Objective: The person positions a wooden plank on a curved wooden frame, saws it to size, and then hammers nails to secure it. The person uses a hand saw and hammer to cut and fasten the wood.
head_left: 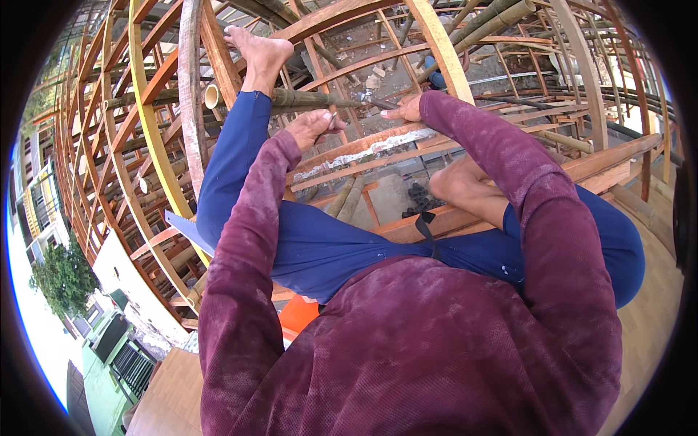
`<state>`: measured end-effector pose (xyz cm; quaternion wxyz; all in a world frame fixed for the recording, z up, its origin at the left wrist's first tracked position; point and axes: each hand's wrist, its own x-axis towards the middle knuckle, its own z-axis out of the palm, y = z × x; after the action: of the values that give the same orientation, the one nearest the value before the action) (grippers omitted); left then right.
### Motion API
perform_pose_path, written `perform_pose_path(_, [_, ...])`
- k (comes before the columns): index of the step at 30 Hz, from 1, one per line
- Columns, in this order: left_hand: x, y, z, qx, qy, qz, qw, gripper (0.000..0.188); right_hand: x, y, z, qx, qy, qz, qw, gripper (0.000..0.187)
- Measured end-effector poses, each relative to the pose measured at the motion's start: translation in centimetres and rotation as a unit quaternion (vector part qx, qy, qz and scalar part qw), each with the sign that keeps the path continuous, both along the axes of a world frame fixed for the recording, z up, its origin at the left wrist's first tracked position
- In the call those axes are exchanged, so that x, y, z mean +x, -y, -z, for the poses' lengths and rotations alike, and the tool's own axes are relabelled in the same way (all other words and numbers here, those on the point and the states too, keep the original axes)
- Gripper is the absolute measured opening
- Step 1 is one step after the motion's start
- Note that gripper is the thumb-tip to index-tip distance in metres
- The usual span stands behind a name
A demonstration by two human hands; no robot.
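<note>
My left hand [311, 129] is closed, fingertips pinched round a small thin metal piece [333, 120] that looks like a nail. Across from it, my right hand [407, 109] is closed on a dark rod-like handle [381, 104] pointing left; its far end is hard to make out against the timber. Just below both hands runs a reddish wooden beam [342, 155] with a rough white patch along its side. A bamboo pole [294, 99] passes behind my left hand, its cut end by my raised foot.
I sit among wooden frames, with curved yellow timber [156, 145] at left and a thick beam [614, 161] at right. A pale saw-like blade [187, 231] sticks out beside my left thigh. Something orange [297, 315] lies under me. The ground shows far below through gaps.
</note>
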<state>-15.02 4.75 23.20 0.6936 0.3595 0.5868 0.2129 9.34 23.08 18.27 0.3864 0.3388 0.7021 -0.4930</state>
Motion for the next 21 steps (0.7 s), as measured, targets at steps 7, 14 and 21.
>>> perform_pose_path(7, [7.9, -6.2, 9.5, -0.136, 0.094, 0.061, 0.984, 0.028, 0.8, 0.3, -0.6, 0.044, -0.006, -0.048, 0.998, 0.054])
perform_pose_path(14, [8.9, -2.7, 13.9, -0.114, 0.193, -0.102, 0.969, 0.023, 0.8, 1.3, 2.0, 0.107, -0.065, -0.146, 0.981, 0.036])
perform_pose_path(21, [8.2, -4.4, 14.5, -0.116, 0.318, -0.062, 0.939, 0.026, 1.4, -1.1, -0.5, -0.057, -0.086, 0.279, 0.955, 0.029])
